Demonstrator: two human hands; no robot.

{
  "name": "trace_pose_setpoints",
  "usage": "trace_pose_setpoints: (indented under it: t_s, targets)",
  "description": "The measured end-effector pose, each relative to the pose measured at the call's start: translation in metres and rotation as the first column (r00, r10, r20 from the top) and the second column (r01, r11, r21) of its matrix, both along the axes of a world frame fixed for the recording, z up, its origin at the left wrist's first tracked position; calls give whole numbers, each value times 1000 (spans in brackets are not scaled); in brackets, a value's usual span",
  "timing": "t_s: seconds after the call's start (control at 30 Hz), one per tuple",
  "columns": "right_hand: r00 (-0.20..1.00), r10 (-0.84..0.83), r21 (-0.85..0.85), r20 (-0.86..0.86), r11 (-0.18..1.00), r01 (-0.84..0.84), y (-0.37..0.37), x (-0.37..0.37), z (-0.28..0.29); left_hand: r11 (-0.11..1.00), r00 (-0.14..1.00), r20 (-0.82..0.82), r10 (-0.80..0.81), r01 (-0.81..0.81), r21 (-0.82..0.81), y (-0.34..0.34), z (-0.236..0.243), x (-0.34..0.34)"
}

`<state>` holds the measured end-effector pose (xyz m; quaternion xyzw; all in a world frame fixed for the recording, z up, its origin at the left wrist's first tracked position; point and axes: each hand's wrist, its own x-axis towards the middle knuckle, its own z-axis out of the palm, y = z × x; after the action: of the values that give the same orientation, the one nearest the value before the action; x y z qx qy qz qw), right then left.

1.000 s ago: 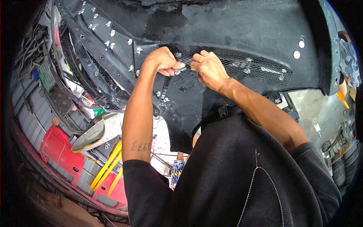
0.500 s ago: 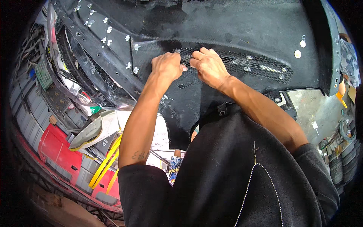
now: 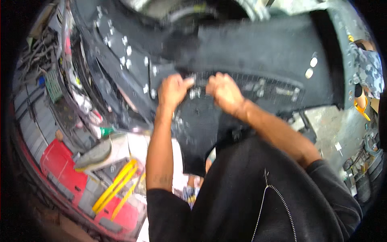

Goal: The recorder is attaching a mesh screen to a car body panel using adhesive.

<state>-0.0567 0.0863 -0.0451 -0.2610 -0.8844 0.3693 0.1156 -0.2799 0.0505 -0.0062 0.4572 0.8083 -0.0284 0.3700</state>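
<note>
Before me is a large black moulded panel (image 3: 262, 44), with a long strip of wire mesh (image 3: 242, 80) set along its curved recess. My left hand (image 3: 173, 92) is at the mesh's left end, its fingers curled under and its thumb stretched toward the right hand. Whatever those fingers hold is hidden and blurred. Just to the right, my right hand (image 3: 223, 92) is closed, knuckles up, on the mesh's near edge. A pale blotch (image 3: 195, 92) shows on the panel between the hands. Whitish fasteners (image 3: 128, 50) dot the panel's left part.
Two pale round discs (image 3: 313, 62) sit on the panel's right side. At lower left are red panels (image 3: 64, 165) and yellow strips (image 3: 117, 185). Another person in a patterned garment (image 3: 369, 66) stands at the far right. Stacked dark parts (image 3: 365, 169) lie at right.
My view has shifted, so the panel appears lower and a round arch shows beyond it. The hands are slightly farther apart, with the left thumb stretched out. The picture is more blurred.
</note>
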Motion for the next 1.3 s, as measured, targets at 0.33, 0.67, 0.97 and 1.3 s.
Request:
trace_pose_setpoints:
  t_s: [0.33,0.67,0.97,1.3]
  targets:
    - [1000,-6,0,-5,1000,6,-38,11,-19,946,982,-154,105,-147,-290,0,-29,23]
    - [958,-181,-58,-222,983,173,-2,36,36,988,972,-223,-77,105,115,8,6,29]
    - [822,-570,-71,3,820,568,10,180,55,986,959,284,-6,-42,164,-16,-10,90]
    - [941,-292,-6,171,955,298,8,143,33,801,938,72,-339,247,546,-37,-23,115]
